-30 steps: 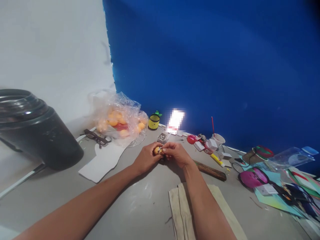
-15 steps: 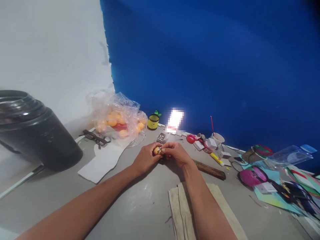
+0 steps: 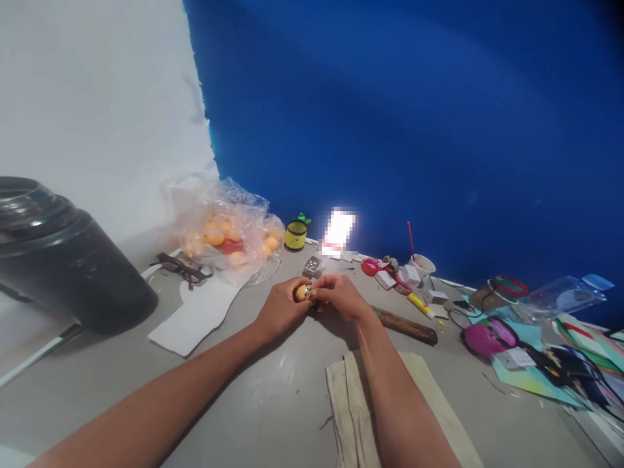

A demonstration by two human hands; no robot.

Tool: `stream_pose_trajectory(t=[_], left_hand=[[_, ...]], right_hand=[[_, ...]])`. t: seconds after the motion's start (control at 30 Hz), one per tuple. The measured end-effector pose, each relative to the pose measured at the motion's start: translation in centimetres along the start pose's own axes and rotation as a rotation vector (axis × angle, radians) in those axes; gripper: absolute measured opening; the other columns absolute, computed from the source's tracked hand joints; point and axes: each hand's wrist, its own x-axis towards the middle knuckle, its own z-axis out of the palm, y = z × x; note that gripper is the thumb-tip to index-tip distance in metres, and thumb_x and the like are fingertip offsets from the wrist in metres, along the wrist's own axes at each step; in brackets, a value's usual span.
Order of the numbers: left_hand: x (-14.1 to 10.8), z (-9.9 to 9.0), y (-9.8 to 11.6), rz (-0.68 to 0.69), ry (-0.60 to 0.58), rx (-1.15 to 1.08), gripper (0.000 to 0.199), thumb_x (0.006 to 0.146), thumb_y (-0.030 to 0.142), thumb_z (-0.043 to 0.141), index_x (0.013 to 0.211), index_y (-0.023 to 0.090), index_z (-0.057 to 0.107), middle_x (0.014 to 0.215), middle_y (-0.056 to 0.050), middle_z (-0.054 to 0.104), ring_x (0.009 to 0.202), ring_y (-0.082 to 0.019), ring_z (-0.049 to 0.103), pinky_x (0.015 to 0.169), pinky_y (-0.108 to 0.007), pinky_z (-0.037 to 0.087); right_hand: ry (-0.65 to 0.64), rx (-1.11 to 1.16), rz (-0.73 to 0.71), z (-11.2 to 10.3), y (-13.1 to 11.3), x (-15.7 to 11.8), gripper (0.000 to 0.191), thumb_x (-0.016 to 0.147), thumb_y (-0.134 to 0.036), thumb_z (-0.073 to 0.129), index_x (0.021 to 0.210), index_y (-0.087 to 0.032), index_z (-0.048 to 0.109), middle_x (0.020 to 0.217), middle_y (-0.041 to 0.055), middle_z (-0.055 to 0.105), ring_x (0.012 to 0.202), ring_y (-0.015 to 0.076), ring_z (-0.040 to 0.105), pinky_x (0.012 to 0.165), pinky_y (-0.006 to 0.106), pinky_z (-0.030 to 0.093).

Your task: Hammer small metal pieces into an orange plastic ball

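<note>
My left hand [image 3: 283, 305] grips a small orange ball [image 3: 301, 292] with dark markings, just above the desk [image 3: 258, 396]. My right hand [image 3: 342, 298] has its fingertips at the ball's marked side; whether they pinch anything, I can't tell. A folded beige cloth [image 3: 347, 403] lies by my right forearm.

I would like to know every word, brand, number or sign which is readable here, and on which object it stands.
None can be read.
Small white boxes: any print is too small and blurred.
Yellow tube: any print is too small.
Bright shape by the blue wall: pixelated, nothing readable.
Yellow ball: dark marks, too small to make out.
</note>
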Motion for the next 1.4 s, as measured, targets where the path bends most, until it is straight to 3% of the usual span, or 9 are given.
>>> stream_pose_trajectory(t=[0.27, 0.6, 0.77, 0.87, 0.97, 1.1, 1.2, 1.3, 1.4], left_hand=[[0.8, -0.3, -0.3, -0.053, -0.08, -0.245, 0.039, 0.067, 0.03, 0.079, 0.102, 0.015, 0.077, 0.095, -0.006, 0.078, 0.083, -0.022, 0.068, 0.074, -0.031, 0.054], [0.3, 0.2, -0.3, 0.009, -0.068, -0.223, 0.03, 0.068, 0.017, 0.073, 0.097, 0.018, 0.08, 0.097, -0.005, 0.079, 0.09, -0.023, 0.07, 0.083, -0.033, 0.054], [0.4, 0.7, -0.8, -0.172, -0.112, -0.581, 0.043, 0.066, 0.021, 0.082, 0.109, 0.018, 0.073, 0.094, -0.005, 0.075, 0.075, -0.019, 0.068, 0.07, -0.034, 0.058], [0.7, 0.7, -0.8, -0.263, -0.086, -0.753, 0.036, 0.07, 0.027, 0.082, 0.102, 0.015, 0.073, 0.096, -0.008, 0.076, 0.069, -0.014, 0.064, 0.063, -0.029, 0.053], [1.2, 0.4, -0.8, -0.298, -0.067, -0.828, 0.029, 0.067, 0.026, 0.08, 0.093, 0.013, 0.074, 0.097, -0.011, 0.076, 0.067, -0.012, 0.062, 0.058, -0.024, 0.047], [1.5, -0.1, -0.9, -0.316, -0.003, -0.814, 0.032, 0.067, 0.027, 0.078, 0.095, 0.013, 0.074, 0.096, -0.011, 0.076, 0.064, -0.012, 0.061, 0.052, -0.022, 0.042], [1.6, -0.6, -0.9, -0.305, 0.003, -0.82, 0.038, 0.07, 0.031, 0.076, 0.103, 0.015, 0.072, 0.083, -0.005, 0.07, 0.062, -0.012, 0.059, 0.051, -0.021, 0.041], [1.8, -0.9, -1.2, -0.276, -0.02, -0.69, 0.047, 0.066, 0.025, 0.075, 0.112, 0.017, 0.07, 0.068, 0.004, 0.059, 0.054, -0.009, 0.049, 0.05, -0.02, 0.036], [1.9, -1.0, -1.7, -0.222, 0.067, -0.442, 0.055, 0.063, 0.02, 0.073, 0.118, 0.018, 0.07, 0.067, 0.006, 0.059, 0.054, -0.009, 0.048, 0.05, -0.02, 0.036]], right_hand=[[-0.056, 0.033, -0.036, -0.7, -0.2, -0.4, 0.036, 0.063, -0.044, 0.092, 0.076, -0.018, 0.07, 0.068, 0.0019, 0.07, 0.052, 0.0112, 0.056, 0.05, 0.025, 0.048], [0.0, -0.146, -0.024, 0.3, -0.6, -0.5, 0.026, 0.065, -0.035, 0.085, 0.075, -0.019, 0.067, 0.065, -0.0002, 0.066, 0.057, 0.0127, 0.057, 0.052, 0.023, 0.045], [0.136, -0.124, -0.118, -2.3, -1.5, -1.0, 0.033, 0.067, -0.046, 0.082, 0.076, -0.021, 0.065, 0.059, -0.0044, 0.059, 0.049, 0.0098, 0.046, 0.048, 0.023, 0.034], [0.207, -0.339, -0.128, -4.6, -1.9, -1.7, 0.031, 0.071, -0.047, 0.079, 0.075, -0.02, 0.065, 0.064, -0.0027, 0.063, 0.054, 0.0112, 0.05, 0.052, 0.025, 0.037], [0.16, -0.593, -0.061, -5.8, -1.9, -2.1, 0.029, 0.073, -0.045, 0.081, 0.082, -0.021, 0.067, 0.072, -0.0013, 0.068, 0.063, 0.0146, 0.058, 0.059, 0.026, 0.041], [0.155, -0.949, 0.025, -5.1, -1.4, -1.9, 0.032, 0.068, -0.041, 0.088, 0.088, -0.023, 0.07, 0.085, -0.0001, 0.072, 0.077, 0.0177, 0.062, 0.064, 0.027, 0.038], [0.159, -1.144, 0.064, -4.4, -0.9, -1.4, 0.032, 0.068, -0.04, 0.089, 0.085, -0.023, 0.068, 0.085, -0.0005, 0.07, 0.075, 0.0174, 0.058, 0.062, 0.028, 0.032], [0.134, -1.176, 0.055, -4.3, -0.7, -1.3, 0.027, 0.071, -0.036, 0.085, 0.084, -0.022, 0.066, 0.082, -0.0017, 0.067, 0.072, 0.0161, 0.056, 0.061, 0.028, 0.03], [0.104, -1.11, 0.038, -4.6, -1.0, -1.5, 0.023, 0.07, -0.03, 0.083, 0.083, -0.022, 0.067, 0.077, -0.0033, 0.064, 0.07, 0.0151, 0.055, 0.061, 0.027, 0.031]])
